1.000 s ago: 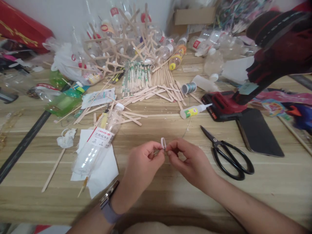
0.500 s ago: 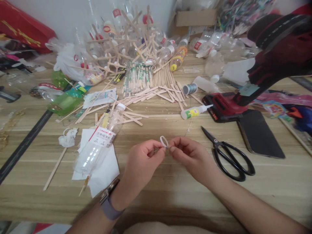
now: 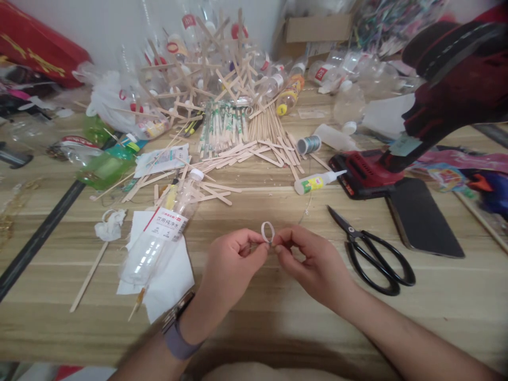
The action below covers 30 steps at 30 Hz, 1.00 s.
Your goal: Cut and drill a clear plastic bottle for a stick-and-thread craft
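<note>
Pinching a small white ring (image 3: 263, 233) upright by its lower edge, over the near middle of the wooden table (image 3: 246, 317), with thumb and fingertips of the left hand (image 3: 238, 259) closed at one side and those of the right hand (image 3: 315, 264) closed at the other. Flanked on the right by black scissors (image 3: 352, 232) and a dark phone (image 3: 426, 219), on the left by a clear bottle (image 3: 164, 225) lying partly over white paper (image 3: 174, 286). Backed on the far side by a glue bottle (image 3: 315, 183), a spool (image 3: 308, 144) and loose wooden sticks (image 3: 264, 157).

Room: pale wall (image 3: 109, 29), wood-grain tabletop (image 3: 254, 323).
Wall stands behind tabletop; dark strip (image 3: 42, 237) runs diagonally at left; lighting diffuse.
</note>
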Each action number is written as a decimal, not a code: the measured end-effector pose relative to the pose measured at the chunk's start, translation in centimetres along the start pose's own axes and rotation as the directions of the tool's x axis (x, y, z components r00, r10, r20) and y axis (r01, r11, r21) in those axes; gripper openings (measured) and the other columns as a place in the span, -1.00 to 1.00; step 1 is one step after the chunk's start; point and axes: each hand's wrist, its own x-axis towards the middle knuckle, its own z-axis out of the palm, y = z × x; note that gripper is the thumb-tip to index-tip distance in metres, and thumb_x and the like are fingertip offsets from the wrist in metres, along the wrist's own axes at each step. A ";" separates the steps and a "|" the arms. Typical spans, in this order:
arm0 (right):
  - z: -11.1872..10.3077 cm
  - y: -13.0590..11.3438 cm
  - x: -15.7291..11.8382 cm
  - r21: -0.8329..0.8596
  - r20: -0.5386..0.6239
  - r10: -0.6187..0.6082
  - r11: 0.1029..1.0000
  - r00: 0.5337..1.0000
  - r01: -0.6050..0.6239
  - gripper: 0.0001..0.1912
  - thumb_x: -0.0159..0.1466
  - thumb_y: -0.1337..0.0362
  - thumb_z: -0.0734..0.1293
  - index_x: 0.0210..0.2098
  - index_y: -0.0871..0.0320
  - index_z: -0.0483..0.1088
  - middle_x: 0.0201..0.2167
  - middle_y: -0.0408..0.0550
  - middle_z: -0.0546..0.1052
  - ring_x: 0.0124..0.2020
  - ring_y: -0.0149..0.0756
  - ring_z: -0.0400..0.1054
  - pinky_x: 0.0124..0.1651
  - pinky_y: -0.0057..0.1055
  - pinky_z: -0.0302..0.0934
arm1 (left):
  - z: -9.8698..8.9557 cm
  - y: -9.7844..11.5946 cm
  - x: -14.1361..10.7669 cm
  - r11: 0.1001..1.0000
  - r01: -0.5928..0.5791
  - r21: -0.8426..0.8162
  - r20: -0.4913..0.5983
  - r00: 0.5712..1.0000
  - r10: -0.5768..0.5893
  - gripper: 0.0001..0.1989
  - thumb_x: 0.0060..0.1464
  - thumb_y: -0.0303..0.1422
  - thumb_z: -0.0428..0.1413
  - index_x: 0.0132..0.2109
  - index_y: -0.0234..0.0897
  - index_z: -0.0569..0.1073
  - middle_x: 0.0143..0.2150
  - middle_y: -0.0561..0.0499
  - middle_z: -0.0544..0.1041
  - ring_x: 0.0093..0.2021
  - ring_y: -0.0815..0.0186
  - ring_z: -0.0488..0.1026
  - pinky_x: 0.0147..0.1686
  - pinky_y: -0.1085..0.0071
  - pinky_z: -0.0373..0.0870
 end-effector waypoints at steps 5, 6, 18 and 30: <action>0.0 0.1 0.1 -0.004 0.003 -0.004 1.000 1.000 0.004 -0.87 0.16 0.39 0.20 -0.44 0.13 0.36 -0.56 -0.19 0.41 -0.52 -0.42 0.28 -0.45 -0.51 0.15 | 0.0 -0.1 0.2 1.000 -0.021 0.014 -0.008 1.000 0.021 -0.85 -0.01 -0.32 0.10 -0.39 -0.25 0.55 -0.66 0.22 0.12 -0.61 0.46 0.02 -0.61 0.49 -0.06; 0.0 0.1 0.2 0.029 0.010 0.037 0.999 0.999 -0.037 -0.88 0.17 0.36 0.20 -0.44 0.13 0.36 -0.56 -0.19 0.40 -0.53 -0.41 0.26 -0.46 -0.51 0.15 | 0.0 -0.1 0.2 1.000 -0.020 0.010 -0.004 1.000 0.020 -0.85 0.00 -0.32 0.10 -0.39 -0.25 0.55 -0.66 0.22 0.11 -0.61 0.46 0.02 -0.61 0.49 -0.06; 0.3 -0.2 0.2 0.210 0.081 0.220 0.950 0.972 -0.233 -0.87 0.21 0.24 0.22 -0.42 0.12 0.35 -0.57 -0.18 0.37 -0.54 -0.39 0.18 -0.52 -0.47 0.07 | -0.4 0.3 0.2 0.999 -0.001 0.040 0.011 1.000 0.000 -0.81 0.01 -0.27 0.11 -0.37 -0.28 0.56 -0.65 0.21 0.10 -0.60 0.45 0.01 -0.60 0.47 -0.08; 0.4 0.3 0.0 -0.057 -0.009 0.016 0.998 1.000 -0.016 -0.87 0.19 0.35 0.19 -0.43 0.10 0.35 -0.59 -0.20 0.39 -0.56 -0.39 0.26 -0.50 -0.50 0.15 | 0.0 0.1 0.0 0.974 -0.092 0.207 -0.029 0.994 0.101 -0.83 0.01 -0.35 0.07 -0.36 -0.25 0.57 -0.67 0.23 0.09 -0.62 0.45 0.04 -0.59 0.48 -0.05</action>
